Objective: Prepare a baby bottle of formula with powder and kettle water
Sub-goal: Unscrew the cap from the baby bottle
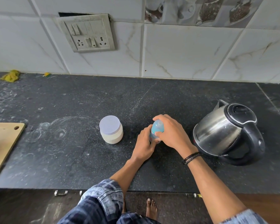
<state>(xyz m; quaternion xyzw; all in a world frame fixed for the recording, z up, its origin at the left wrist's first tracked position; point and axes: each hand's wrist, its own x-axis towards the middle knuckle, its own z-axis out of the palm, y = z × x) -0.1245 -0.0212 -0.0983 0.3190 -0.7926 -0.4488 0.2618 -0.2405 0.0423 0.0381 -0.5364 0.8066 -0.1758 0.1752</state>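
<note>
A small baby bottle with a pale blue cap stands upright on the black counter, near the middle. My left hand grips its lower body from the left. My right hand wraps over the cap from the right and above. Most of the bottle is hidden by my fingers. A clear jar of white powder with a flat pale lid stands shut to the left of the bottle. A steel kettle with a black lid and handle sits to the right, lid closed.
A wooden cutting board lies at the counter's left edge. A yellow cloth sits at the back left by the tiled wall. A switch and socket panel hangs on the wall above. The counter's front edge runs below my arms.
</note>
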